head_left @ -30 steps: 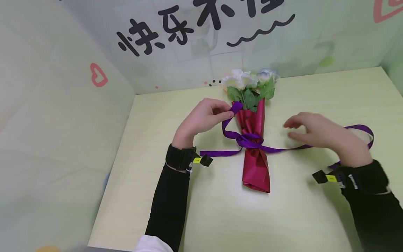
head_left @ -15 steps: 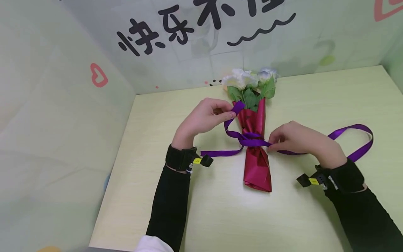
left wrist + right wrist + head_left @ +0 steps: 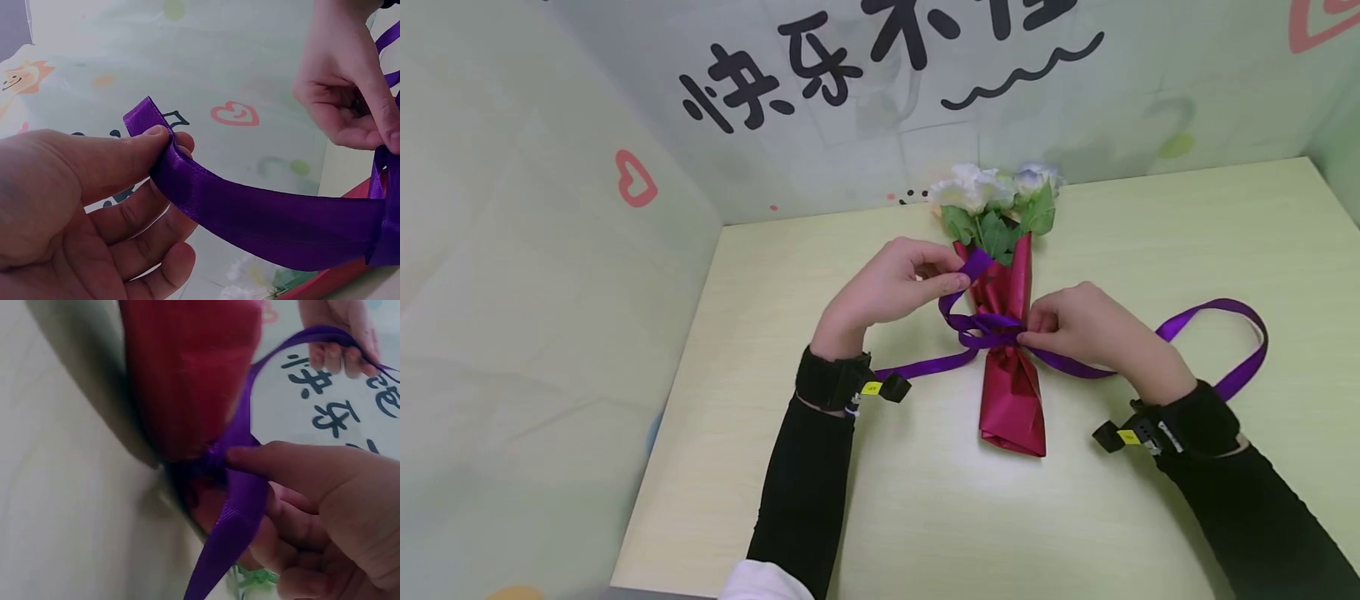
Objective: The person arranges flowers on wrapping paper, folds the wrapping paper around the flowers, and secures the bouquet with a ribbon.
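A bouquet of pale artificial-looking flowers (image 3: 970, 190) lies on the table, its stems bundled in dark red wrapping (image 3: 1011, 408). Purple ribbon (image 3: 925, 365) circles the gathered waist of the wrapping, with tails out to both sides. Left of the bouquet, my left hand (image 3: 898, 283) pinches one length of ribbon (image 3: 262, 219) between thumb and fingers; a short end pokes out past the thumb. At the waist's right side, my right hand (image 3: 1086, 333) pinches the ribbon (image 3: 240, 506) beside the knot. The right fingers partly hide the knot.
The pale wooden table (image 3: 910, 517) meets a printed backdrop (image 3: 850, 158) just behind the flowers. A long ribbon tail (image 3: 1247, 325) loops on the table at the right, partly behind the right wrist. Each wrist wears a black strap with a small camera.
My right hand has come in leftward from beyond the bouquet and now pinches the ribbon at the waist. The left hand, still pinching its ribbon, has shifted slightly right.
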The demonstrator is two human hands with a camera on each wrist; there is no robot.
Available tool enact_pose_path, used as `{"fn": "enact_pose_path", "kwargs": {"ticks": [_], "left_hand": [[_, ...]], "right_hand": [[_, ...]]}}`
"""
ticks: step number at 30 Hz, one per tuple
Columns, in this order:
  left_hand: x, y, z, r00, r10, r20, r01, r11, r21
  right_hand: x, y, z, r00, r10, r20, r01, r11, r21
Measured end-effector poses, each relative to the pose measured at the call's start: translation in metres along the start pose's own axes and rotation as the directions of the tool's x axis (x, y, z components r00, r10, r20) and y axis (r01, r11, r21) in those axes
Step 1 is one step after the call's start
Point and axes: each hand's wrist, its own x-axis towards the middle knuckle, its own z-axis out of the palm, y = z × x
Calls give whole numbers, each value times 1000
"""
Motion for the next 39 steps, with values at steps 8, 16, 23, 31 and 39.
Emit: {"fn": "enact_pose_path", "kwargs": {"ticks": [8,16,23,31,39], "left_hand": [[2,0,3,1000,13,21,-13,1000,-8],[3,0,5,999,10,38,-10,1000,-12],[5,1,8,998,4,58,-3,1000,-18],[8,-2,12,997,-3,71,4,1000,-11],[10,-4,14,995,22,95,-21,1000,-12]], "right_hand": [[5,-6,8,998,41,-51,-41,999,-2],[3,-4,12,990,0,-140,-10,997,-76],[4,-4,19,979,10,-206,-48,983,-179],[8,-2,28,959,45,-278,-88,986,-144],[9,-4,28,957,91,-276,-134,981,-143]]}}
